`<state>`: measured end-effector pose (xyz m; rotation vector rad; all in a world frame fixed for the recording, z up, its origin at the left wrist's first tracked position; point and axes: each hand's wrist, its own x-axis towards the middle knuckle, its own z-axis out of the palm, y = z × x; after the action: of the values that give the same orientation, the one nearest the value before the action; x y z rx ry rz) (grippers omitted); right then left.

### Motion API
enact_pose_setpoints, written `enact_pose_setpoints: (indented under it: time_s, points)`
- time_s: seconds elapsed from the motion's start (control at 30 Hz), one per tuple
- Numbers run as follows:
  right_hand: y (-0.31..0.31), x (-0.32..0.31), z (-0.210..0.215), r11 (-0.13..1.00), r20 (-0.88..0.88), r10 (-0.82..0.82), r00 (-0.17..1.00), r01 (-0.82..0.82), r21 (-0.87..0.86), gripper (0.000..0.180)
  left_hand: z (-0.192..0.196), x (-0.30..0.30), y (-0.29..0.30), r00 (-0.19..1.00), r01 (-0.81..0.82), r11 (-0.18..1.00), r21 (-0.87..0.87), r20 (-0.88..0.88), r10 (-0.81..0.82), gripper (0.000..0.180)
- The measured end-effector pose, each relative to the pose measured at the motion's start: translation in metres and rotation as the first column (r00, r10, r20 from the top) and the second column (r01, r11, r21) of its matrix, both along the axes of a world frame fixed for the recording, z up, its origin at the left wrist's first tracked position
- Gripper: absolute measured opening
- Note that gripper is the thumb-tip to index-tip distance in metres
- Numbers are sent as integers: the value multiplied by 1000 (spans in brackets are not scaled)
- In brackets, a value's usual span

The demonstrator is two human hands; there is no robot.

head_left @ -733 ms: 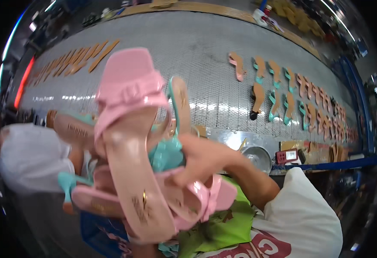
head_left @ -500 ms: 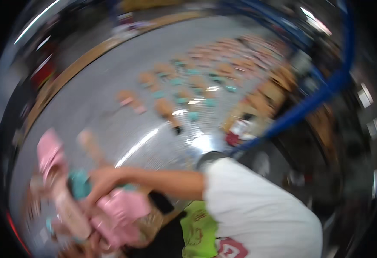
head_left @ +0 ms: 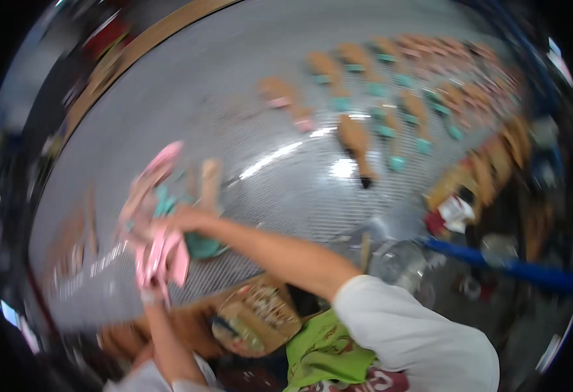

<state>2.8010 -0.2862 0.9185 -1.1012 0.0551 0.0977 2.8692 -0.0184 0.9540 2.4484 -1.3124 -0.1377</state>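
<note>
Motion blurs both hands at the left, over the grey ribbed table. Pink shiny shoe pieces [head_left: 172,255], looking like sandals with straps, are bunched between them. My left hand [head_left: 148,286] comes up from below, closed around the lower pink piece, which hides most of its fingers. Across the top reaches my right hand [head_left: 180,221], closed at a long pink shoe part [head_left: 150,176] that points up and away. A turquoise piece [head_left: 202,247] lies beneath my right wrist. Close beyond that hand stands a blurred tan sole [head_left: 210,183].
Rows of tan shoe soles [head_left: 412,117] with turquoise or pink bands spread over the table [head_left: 234,124] to the far right. One sole [head_left: 355,140] has a black end. A tan tray [head_left: 257,313] of small bits sits at the near edge. A blue bar [head_left: 508,264] crosses at right.
The view has swung left and down, so the soles appear farther right. My hands still hold the pink pieces, now higher in view, and my left forearm shows.
</note>
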Motion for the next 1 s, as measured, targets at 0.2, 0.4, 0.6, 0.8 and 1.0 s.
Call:
enact_pose_setpoints:
  time_s: [0.2, 0.4, 0.6, 0.8, 1.0]
  points:
    - [40, 13, -10, 985, -164, -62, 985, 35, -167, 57, -71, 38, 124, -247, -866, 404, 296, -954, 169, 47]
    - [-3, -49, -43, 855, -58, -238, 969, 181, -486, 41, -77, -8, 122, 365, -915, 393, -91, -601, 711, 35]
    - [-53, -165, -15, 801, 28, -441, 897, 408, -438, 26, -27, -85, -36, 665, -660, 679, -322, -671, 328, 37]
    - [-120, -222, 7, 995, -202, -103, 974, 100, -25, 24, -22, -141, -169, 942, 104, 962, -252, -284, -176, 70]
    - [-189, -251, -9, 917, -303, -65, 951, 177, 358, 35, -110, -198, -245, 450, 177, 978, -111, -874, -181, 57]
